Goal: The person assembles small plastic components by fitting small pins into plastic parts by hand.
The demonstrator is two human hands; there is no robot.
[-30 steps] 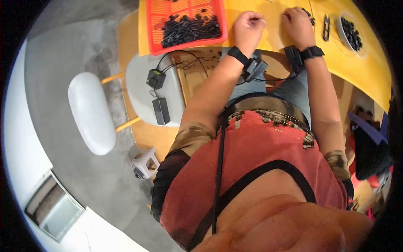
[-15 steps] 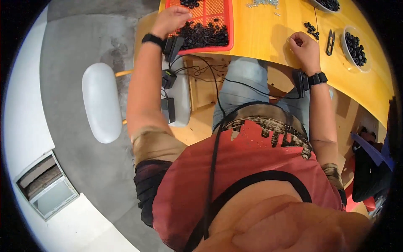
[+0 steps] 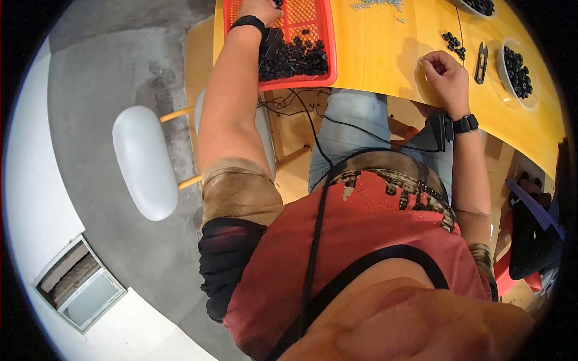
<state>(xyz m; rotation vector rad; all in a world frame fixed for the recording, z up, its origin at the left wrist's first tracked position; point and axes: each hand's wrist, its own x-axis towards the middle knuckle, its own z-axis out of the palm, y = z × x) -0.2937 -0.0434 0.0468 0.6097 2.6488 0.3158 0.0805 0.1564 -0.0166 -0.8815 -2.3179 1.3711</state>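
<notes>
At the picture's top edge, my left hand [image 3: 262, 11] reaches into the far left part of a red plastic basket [image 3: 332, 45]. Its fingers curl together and are partly cut off; a bit of black shows at the fingertips, but I cannot tell whether they grip it. Small black parts [image 3: 295, 62] lie heaped in the basket's near half, beneath my left wrist. My right hand [image 3: 447, 78] rests near the table's front edge with thumb and index finger pinched. Something tiny and pale may be between them, too small to name. A few black parts [image 3: 453, 44] lie beyond this hand.
Black thread snips [image 3: 481, 63] lie right of my right hand on the yellow table [image 3: 373, 51]. A clear bowl [image 3: 528, 102] of black parts stands farther right, another bowl [image 3: 481, 11] behind. Small clear pieces [image 3: 377, 5] lie at the back. Cables [image 3: 301, 102] hang below the table edge.
My left hand has moved farther away, from above the basket's left side to its far part. My right hand keeps its pinch at nearly the same place. The whole view has shifted slightly.
</notes>
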